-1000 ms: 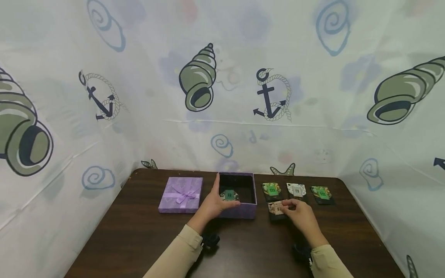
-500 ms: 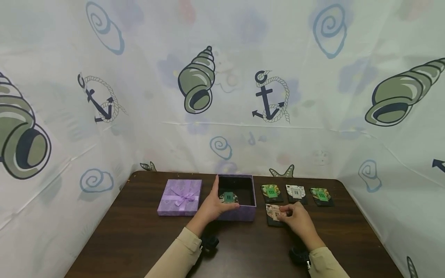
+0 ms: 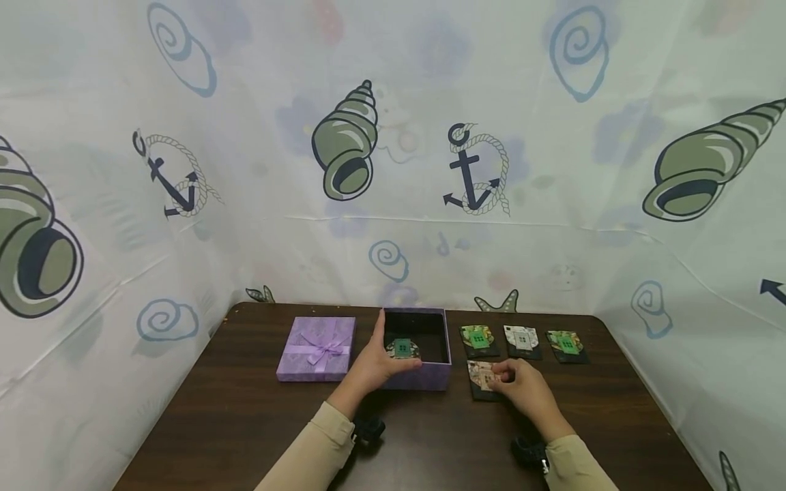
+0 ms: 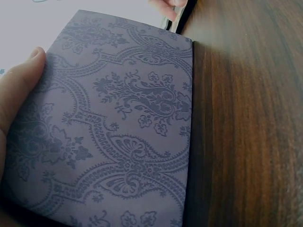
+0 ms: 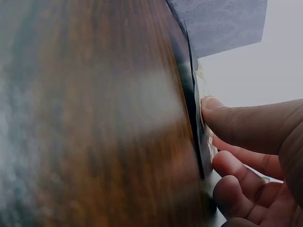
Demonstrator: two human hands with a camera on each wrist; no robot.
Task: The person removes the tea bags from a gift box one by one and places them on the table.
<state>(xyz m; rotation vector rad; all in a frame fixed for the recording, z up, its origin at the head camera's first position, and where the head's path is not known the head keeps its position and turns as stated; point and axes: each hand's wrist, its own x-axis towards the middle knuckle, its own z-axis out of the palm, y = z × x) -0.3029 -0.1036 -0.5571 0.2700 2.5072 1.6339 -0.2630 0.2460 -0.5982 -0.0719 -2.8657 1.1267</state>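
My left hand (image 3: 372, 370) holds an open purple gift box (image 3: 424, 379) at its near left corner. Its thumb lies along the front rim, and its fingers are on the left side. One flat packet with a green label (image 3: 402, 348) shows inside the box. Patterned paper covers the box's front wall (image 4: 128, 118) in the left wrist view. My right hand (image 3: 525, 389) pinches a flat black packet with a beige label (image 3: 477, 374), low over the table just right of the box. In the right wrist view, thumb and fingertips meet the packet's pale face (image 5: 204, 120).
The purple lid with a ribbon bow (image 3: 319, 349) sits left of the box. Behind my right hand lie more flat packets: a green one (image 3: 477, 339), a white one (image 3: 522, 339) and another green one (image 3: 568, 344). The brown table (image 3: 245, 423) meets printed curtains at the back.
The beige-labelled packet has shifted slightly left with my right hand, mostly in the first half second. My left hand stays on the box. The head view has moved a little.
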